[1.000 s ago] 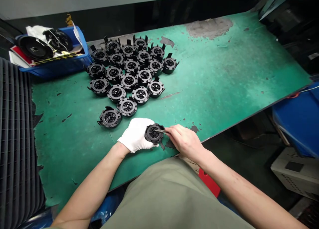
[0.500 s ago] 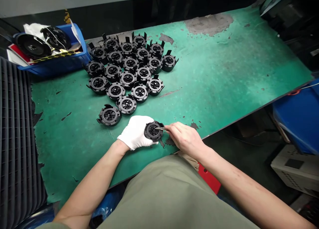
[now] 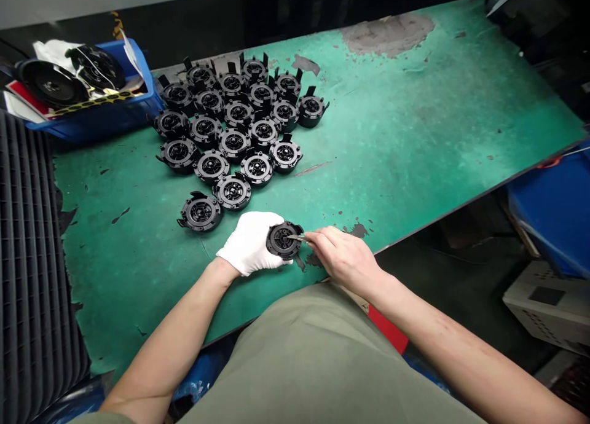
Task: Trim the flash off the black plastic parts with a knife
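My left hand [image 3: 252,244], in a white glove, is closed around the side of a round black plastic part [image 3: 278,244] with rings and small posts on its face. Bare and closed, my right hand [image 3: 345,255] grips a small knife [image 3: 295,236]. Its pointed metal blade reaches over the middle of the part; whether the tip touches is too small to tell. Most of the handle is hidden in my fingers. Beyond my left hand, several similar black parts [image 3: 233,192] stand grouped on the green tabletop, with one more part [image 3: 201,211] at the near left.
A blue bin [image 3: 99,118] holding black parts and papers stands at the back left. Ribbed dark panels [image 3: 27,246] line the left edge. The green table [image 3: 396,141] has worn grey patches. Off its right side are a blue container [image 3: 553,209] and a pale box [image 3: 548,307].
The view has shifted slightly, so the table and grouped parts sit a little differently in frame. Both hands keep their hold, and the blade stays over the part's middle.
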The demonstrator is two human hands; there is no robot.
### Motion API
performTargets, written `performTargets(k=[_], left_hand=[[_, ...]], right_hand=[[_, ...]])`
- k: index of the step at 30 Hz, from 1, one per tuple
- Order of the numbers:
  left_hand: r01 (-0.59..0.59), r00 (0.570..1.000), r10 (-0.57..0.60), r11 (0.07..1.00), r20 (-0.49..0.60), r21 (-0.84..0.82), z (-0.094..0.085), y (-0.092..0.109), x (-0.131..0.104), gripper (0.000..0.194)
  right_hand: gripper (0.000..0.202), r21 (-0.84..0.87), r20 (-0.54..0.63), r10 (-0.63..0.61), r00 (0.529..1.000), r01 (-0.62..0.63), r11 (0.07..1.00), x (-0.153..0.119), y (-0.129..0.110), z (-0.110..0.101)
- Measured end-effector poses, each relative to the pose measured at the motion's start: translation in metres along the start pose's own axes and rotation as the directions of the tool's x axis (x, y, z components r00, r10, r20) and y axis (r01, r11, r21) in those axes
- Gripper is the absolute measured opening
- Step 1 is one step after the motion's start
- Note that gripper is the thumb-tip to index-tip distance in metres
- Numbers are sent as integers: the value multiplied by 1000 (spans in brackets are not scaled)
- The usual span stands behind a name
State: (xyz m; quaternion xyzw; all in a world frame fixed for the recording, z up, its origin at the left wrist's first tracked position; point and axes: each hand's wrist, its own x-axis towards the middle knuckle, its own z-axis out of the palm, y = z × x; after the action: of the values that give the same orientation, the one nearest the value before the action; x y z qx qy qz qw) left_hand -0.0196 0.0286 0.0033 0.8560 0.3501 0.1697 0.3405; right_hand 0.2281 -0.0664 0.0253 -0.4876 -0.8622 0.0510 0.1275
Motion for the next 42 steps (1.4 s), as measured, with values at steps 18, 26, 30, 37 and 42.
performTargets(k=[18, 26, 30, 37, 42], left_hand=[[-17, 1000, 17, 1000, -14, -19, 2, -4, -2, 54], [-19, 1000, 19, 1000, -11, -5, 0, -3, -1, 55], [-9, 1000, 9, 1000, -3, -10, 1, -3, -1, 54], [-12, 1000, 12, 1000, 0, -8, -1, -1, 0, 54], [-29, 999, 29, 999, 19, -16, -2, -2, 0, 55]], right_hand=[[25, -17, 12, -23, 1000, 23, 1000, -6, -4, 0], [25, 45, -19, 7, 1000, -6, 999, -3, -5, -1], [24, -5, -15, 6, 1000, -6, 1000, -4, -8, -3], [25, -48, 35, -91, 995, 93, 995, -4, 0, 0], [22, 16, 32, -103, 994, 103, 995, 0, 9, 1]])
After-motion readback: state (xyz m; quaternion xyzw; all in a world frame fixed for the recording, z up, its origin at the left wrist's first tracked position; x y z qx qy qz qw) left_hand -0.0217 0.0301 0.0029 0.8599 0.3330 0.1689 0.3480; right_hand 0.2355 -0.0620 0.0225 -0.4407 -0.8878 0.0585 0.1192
